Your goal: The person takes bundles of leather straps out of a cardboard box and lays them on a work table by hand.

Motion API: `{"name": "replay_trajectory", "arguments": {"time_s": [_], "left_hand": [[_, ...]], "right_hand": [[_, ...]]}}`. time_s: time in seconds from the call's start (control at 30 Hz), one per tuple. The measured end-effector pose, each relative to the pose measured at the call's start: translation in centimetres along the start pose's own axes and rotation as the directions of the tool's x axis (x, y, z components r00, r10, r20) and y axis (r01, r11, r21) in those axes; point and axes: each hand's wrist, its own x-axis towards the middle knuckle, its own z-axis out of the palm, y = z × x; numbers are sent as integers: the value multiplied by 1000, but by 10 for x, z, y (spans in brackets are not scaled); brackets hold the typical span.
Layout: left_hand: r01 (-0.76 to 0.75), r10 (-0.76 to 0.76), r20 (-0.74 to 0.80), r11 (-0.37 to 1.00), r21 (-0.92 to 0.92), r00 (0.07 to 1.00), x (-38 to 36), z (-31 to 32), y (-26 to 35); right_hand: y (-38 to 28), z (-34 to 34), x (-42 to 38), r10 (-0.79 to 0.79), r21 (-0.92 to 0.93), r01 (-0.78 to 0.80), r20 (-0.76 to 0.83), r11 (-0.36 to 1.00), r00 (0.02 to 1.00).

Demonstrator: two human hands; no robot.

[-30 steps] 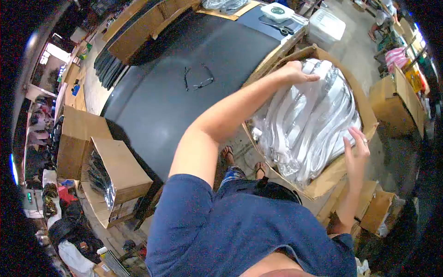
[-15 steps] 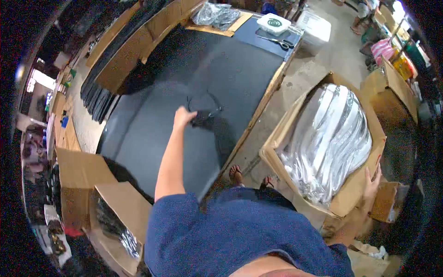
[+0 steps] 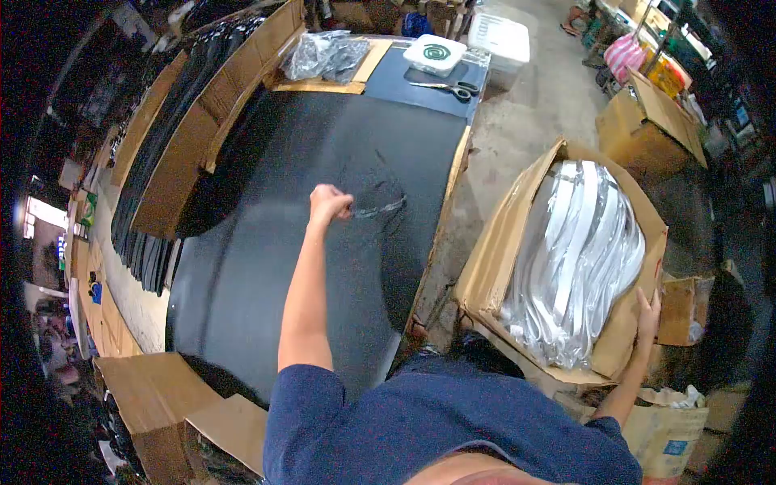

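Note:
My left hand (image 3: 330,204) is closed, held over the black-topped table (image 3: 267,267). From its fingers trails a thin dark looped strip (image 3: 380,208) with a shiny, clear-looking part; motion blur hides its exact kind. On the other side, my right hand (image 3: 649,314) lies with stretched fingers against the outer right wall of an open cardboard box (image 3: 493,267). White strips in clear plastic (image 3: 574,259) fill that box, bent in curves. What supports the box underneath is hidden.
Scissors (image 3: 453,87) and a white tub with a green spiral (image 3: 435,55) sit at the table's far end, beside crumpled clear plastic (image 3: 327,56). A long cardboard box (image 3: 186,153) of black strips runs along the left. Another cardboard box (image 3: 153,396) stands at lower left.
The view has turned, so the table and boxes appear shifted. My left hand still grips the dark strip, which now trails farther right. My right hand stays on the box wall.

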Motion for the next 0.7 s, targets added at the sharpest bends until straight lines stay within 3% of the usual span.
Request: {"name": "replay_trajectory", "arguments": {"time_s": [0.07,0.17,0.27,0.37,0.43,0.5,0.57,0.63,0.7], "left_hand": [[41,-29,47,957,-288,998,38,17,25],[173,-164,58,876,-449,985,91,43,67],[231,-202,116,771,-594,972,140,74,89],[325,-291,158,719,-614,944,171,100,97],[292,-323,73,705,-646,943,172,113,100],[276,-314,79,655,-703,946,181,124,87],[299,-315,144,530,-793,938,195,132,63],[302,-380,51,640,-707,924,166,121,90],[238,-321,-87,835,-495,943,164,115,102]], "right_hand": [[-5,1,-3,26,-47,-28,-60,999,998],[-6,0,-6,135,-16,-137,-67,991,989],[0,1,-7,41,-47,-45,-86,998,995],[-3,1,-17,153,39,-148,-170,988,973],[-20,5,-17,147,-35,-150,-79,988,986],[-30,13,-23,199,63,-193,-108,979,974],[-38,18,-25,137,78,-129,-117,989,984],[-35,20,-22,112,54,-105,-157,993,981],[-42,19,-20,82,28,-78,-184,997,979]]}}
